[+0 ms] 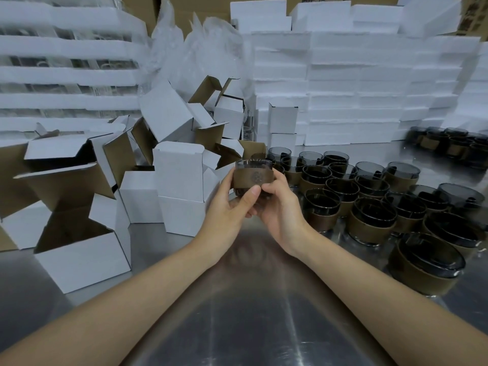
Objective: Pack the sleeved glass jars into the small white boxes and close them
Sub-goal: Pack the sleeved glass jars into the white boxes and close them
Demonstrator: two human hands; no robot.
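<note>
holding one smoky glass jar with a brown sleeve (253,177) up off the brushed steel table (258,299), both hands on it. left hand (227,207) cups it from the left and below, thumb (254,192) pressed on the sleeve's lower front edge. right hand (281,210) curls round it from the right, fingers wrapped toward the far side. jar is gripped between the two hands and rests on nothing.

jar upright, mouth up, long axis near vertical.

key relation: the boxes all lie left of the jar. open white cardboard box with a brown inside (81,257) sits low left, beside my left forearm, mouth up, well apart from the jar. closer in, a stack of two small white boxes (182,196) stands just beside my left knuckles. the upper one has a flap raised, but i cannot tell whether its mouth is free. left hand is nearer to all of them. judgement: the jar must travel left and go down base-first, and its axis already suits an upward-facing mouth.

right side: crowd of sleeved dark jars (369,199) on the table. behind: wall of white foam slabs (343,88).

hidden or unclear:
- jar's base, behind my thumb and fingers
- right fingertips, out of sight behind the glass
- stamped mark on the sleeve, too blurred to read
- tumbled boxes further back overlap, so i can't say which are open
</note>
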